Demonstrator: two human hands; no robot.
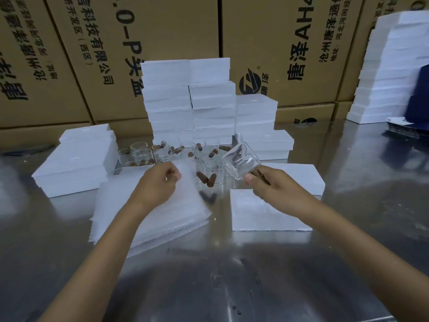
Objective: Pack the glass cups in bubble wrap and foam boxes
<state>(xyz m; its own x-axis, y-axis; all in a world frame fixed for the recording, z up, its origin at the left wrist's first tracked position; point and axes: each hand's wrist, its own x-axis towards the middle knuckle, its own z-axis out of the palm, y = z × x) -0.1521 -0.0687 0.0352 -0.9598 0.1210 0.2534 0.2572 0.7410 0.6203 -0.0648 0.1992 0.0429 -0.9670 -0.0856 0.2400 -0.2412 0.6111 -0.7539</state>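
My right hand [267, 184] grips a glass cup [241, 162] by its brown handle, tilted above the steel table [232, 275] — just over the open foam box [264, 212]. My left hand [160, 182] pinches the top sheet of the bubble wrap stack [162, 217], fingers curled — more cups [162, 153] cluster just behind.

Reflective stainless-steel surface [232, 275] bearing a stack of white bubble-wrap sheets [162, 219], an open white foam box [267, 214] beside it, clear glass cups with brown handles [209, 180] behind, and stacked white foam boxes [190, 101] at the rear.
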